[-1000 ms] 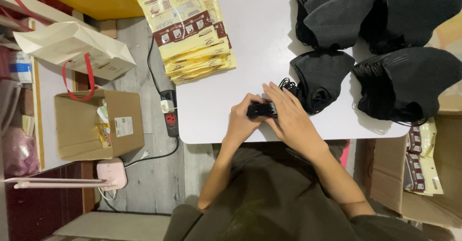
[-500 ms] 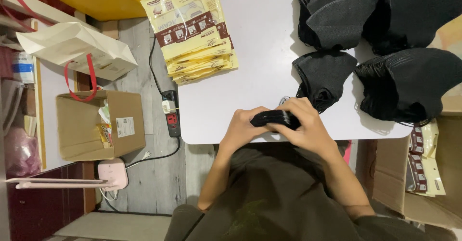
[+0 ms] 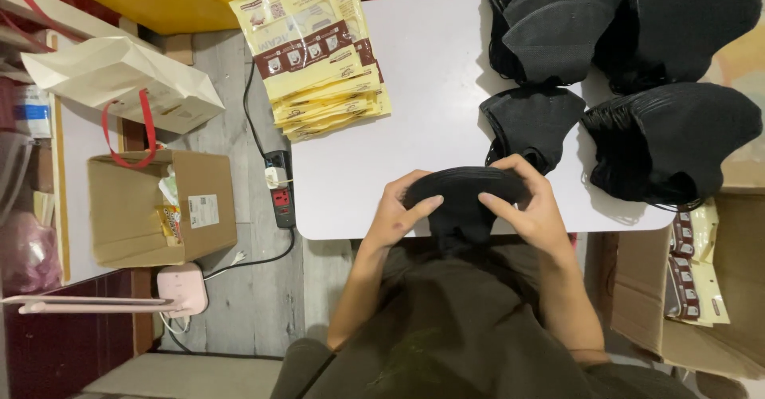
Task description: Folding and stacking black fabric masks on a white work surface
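White table [image 3: 414,88]: L hand [image 3: 396,212] & R hand [image 3: 532,208], fingers gripping black mask [image 3: 462,196] at edge.

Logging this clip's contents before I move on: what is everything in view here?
black face mask: one, held in both hands at the table's near edge
black mask stacks: four, table right
yellow packets: one pile, table far left
table: one, white
cardboard box: one, brown, floor left
paper bag: one, white, red handles
power strip: one, black, floor
left hand: grip on mask
right hand: grip on mask
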